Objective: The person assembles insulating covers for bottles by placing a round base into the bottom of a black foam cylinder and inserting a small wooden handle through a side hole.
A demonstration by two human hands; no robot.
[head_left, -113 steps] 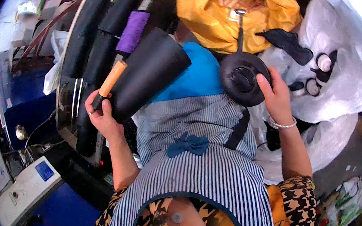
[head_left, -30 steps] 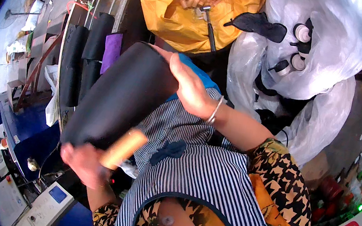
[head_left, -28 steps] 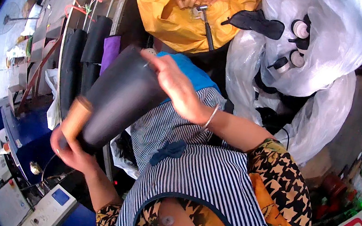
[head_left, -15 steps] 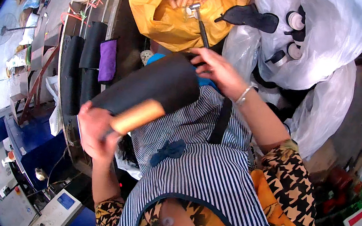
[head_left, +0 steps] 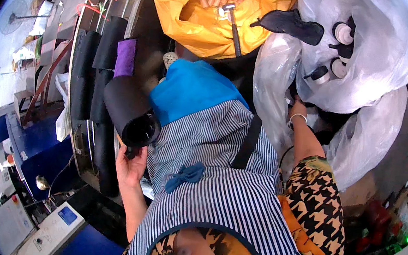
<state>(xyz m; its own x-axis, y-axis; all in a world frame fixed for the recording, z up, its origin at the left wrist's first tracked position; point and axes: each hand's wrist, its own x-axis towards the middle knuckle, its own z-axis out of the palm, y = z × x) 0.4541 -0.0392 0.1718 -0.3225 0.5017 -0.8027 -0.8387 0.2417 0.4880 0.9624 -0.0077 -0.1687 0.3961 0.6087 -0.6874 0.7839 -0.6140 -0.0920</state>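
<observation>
My left hand [head_left: 130,166] grips a wide black tube [head_left: 124,104] at its near end, where a small black part sits between the fingers. The tube's open end faces my lap and shows a dark hollow. A sliver of tan shows beside the fingers; most of that piece is hidden. My right hand [head_left: 297,109] reaches down among the clear plastic bags [head_left: 273,85] on my right. Its fingers are largely out of sight, so what it touches cannot be made out.
A yellow sack [head_left: 174,9] ahead holds several tan cylinders, with a hammer [head_left: 234,30] lying across it. More black tubes [head_left: 84,75] and a purple cloth [head_left: 125,57] lie on the rack at left. White-topped black parts [head_left: 342,33] fill the bag at right.
My right hand has left the tube and moved right and down among the plastic bags. The tube has swung left off my lap, its open end turned toward me.
</observation>
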